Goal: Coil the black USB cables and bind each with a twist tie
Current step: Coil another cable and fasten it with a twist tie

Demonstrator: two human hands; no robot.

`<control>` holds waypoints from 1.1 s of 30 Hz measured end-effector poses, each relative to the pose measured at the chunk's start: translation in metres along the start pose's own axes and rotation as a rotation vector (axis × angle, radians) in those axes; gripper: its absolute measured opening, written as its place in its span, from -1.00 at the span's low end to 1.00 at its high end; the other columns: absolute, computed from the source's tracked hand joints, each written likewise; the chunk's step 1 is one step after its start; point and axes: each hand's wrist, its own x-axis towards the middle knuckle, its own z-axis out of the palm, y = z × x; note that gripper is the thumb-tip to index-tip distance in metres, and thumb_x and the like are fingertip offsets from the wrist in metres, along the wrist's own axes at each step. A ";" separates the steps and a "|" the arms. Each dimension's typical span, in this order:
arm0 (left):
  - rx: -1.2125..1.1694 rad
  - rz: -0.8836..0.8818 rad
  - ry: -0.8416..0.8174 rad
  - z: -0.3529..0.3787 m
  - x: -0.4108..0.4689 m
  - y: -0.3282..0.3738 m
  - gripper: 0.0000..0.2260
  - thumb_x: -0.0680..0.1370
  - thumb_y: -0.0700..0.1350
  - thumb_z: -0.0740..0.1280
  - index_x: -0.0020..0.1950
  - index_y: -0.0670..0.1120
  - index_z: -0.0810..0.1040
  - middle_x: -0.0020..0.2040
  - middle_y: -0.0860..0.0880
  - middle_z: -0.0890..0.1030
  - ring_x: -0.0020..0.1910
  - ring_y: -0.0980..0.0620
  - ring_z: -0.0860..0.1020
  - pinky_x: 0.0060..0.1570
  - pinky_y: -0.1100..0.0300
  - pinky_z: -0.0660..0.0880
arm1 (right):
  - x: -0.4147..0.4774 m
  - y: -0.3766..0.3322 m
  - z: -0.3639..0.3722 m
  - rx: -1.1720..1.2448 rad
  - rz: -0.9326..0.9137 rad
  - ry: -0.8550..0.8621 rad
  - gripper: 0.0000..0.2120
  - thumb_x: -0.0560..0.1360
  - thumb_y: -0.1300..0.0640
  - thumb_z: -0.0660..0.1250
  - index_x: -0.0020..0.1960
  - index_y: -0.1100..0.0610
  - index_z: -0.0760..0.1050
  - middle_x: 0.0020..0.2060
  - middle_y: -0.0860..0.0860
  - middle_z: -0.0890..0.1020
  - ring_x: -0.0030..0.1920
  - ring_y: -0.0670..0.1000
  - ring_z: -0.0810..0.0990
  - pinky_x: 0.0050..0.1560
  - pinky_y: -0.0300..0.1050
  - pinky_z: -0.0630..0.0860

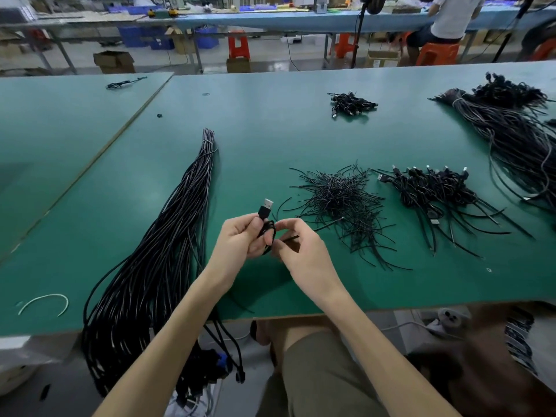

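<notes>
Grips a coiled black USB cable (pixel 267 231) in the curled fingers (pixel 249 224) of the left hand (pixel 240 240), with the plug (pixel 266 207) pointing up above the thumb. Pinches one twist tie (pixel 290 238) against the coil with the fingers (pixel 284 225) of the right hand (pixel 299 252), with the free end jutting right. Works above the green surface (pixel 270 130), near the loose heap of twist ties (pixel 343 200).

Judged step: binding; coil formed, tie not visibly twisted shut. Calls next for wrapping the tie round the coil and twisting its ends, keeping the loops clamped.

Leaves a long bundle of uncoiled cables (pixel 168 236) at left. Shows tied coils (pixel 430 188) piled at right.
</notes>
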 end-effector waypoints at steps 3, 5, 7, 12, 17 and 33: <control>0.146 0.047 0.032 0.002 0.000 -0.003 -0.68 0.66 -0.12 0.19 -0.25 -0.21 0.51 -0.48 0.11 0.41 -0.50 0.19 0.27 -0.42 0.37 0.21 | 0.000 0.001 0.000 0.040 0.007 0.071 -0.81 0.64 0.18 0.34 0.15 -0.09 0.53 -0.11 0.01 0.71 -0.18 -0.06 0.65 -0.21 -0.12 0.53; 0.245 0.067 0.038 0.003 0.000 -0.006 -0.69 0.64 -0.12 0.19 -0.23 -0.26 0.51 -0.40 0.09 0.51 -0.42 0.17 0.40 -0.32 0.37 0.37 | 0.000 0.000 -0.001 0.082 0.007 0.135 -0.84 0.65 0.18 0.31 0.11 -0.07 0.55 -0.13 0.02 0.72 -0.19 -0.08 0.63 -0.21 -0.14 0.47; 0.375 0.087 0.026 0.003 0.000 -0.012 -0.72 0.66 -0.18 0.19 -0.18 -0.27 0.53 -0.33 0.02 0.55 -0.29 0.09 0.49 -0.17 0.20 0.49 | 0.000 0.000 0.000 0.089 -0.001 0.175 -0.86 0.65 0.18 0.31 0.07 -0.06 0.55 -0.13 0.01 0.71 -0.16 -0.07 0.64 -0.18 -0.13 0.49; 0.555 0.190 0.030 0.003 -0.001 -0.016 -0.72 0.70 -0.23 0.18 -0.18 -0.17 0.52 -0.37 0.02 0.52 -0.39 0.17 0.42 -0.31 0.32 0.38 | 0.000 -0.001 -0.001 0.086 -0.035 0.237 -0.87 0.65 0.20 0.31 0.08 0.01 0.59 -0.09 -0.06 0.70 -0.04 -0.06 0.69 0.01 0.02 0.64; 0.608 0.225 0.029 0.004 -0.002 -0.015 -0.74 0.72 -0.26 0.19 -0.14 -0.17 0.52 -0.36 -0.04 0.56 -0.40 0.05 0.47 -0.34 0.26 0.39 | -0.002 -0.004 0.000 0.086 -0.077 0.221 -0.87 0.66 0.21 0.30 0.09 0.01 0.58 -0.08 -0.08 0.70 -0.10 -0.11 0.65 -0.07 -0.12 0.59; -0.833 -0.133 0.058 -0.022 0.011 0.004 -0.68 0.68 -0.08 0.15 -0.19 -0.10 0.56 -0.43 0.12 0.32 -0.49 0.17 0.25 -0.43 0.31 0.33 | -0.001 0.001 -0.004 0.229 -0.038 0.255 -0.80 0.68 0.21 0.29 0.02 -0.03 0.63 -0.17 0.01 0.73 -0.27 -0.07 0.59 -0.25 -0.23 0.44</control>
